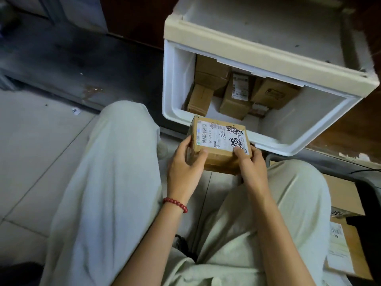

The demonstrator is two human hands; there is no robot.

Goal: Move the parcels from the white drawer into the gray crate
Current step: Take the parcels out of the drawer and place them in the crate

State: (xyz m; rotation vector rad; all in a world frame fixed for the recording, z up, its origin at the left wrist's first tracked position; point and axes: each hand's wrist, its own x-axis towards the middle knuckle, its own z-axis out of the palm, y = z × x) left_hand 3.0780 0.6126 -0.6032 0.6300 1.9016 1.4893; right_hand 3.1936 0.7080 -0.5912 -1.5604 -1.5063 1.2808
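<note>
In the head view, the person is holding a small brown cardboard parcel with a scribbled white shipping label (pixel 218 145) just in front of the near rim of the white plastic drawer (pixel 272 142), above the floor and between the knees. The left hand (pixel 183 162) is gripping its left end, thumb on top. The right hand (pixel 250 164) is gripping the right end, its fingers (pixel 239 153) curling over the near corner. The parcel's long axis is running left to right, spanning the two hands. More brown cardboard boxes (pixel 235 100) are standing inside the drawer. The dark gray crate (pixel 369 188) is showing at the right edge, beyond the right knee, already holding flat cardboard parcels (pixel 342 195). The carry therefore looks rightward, with the right hand lying nearer the crate.
</note>
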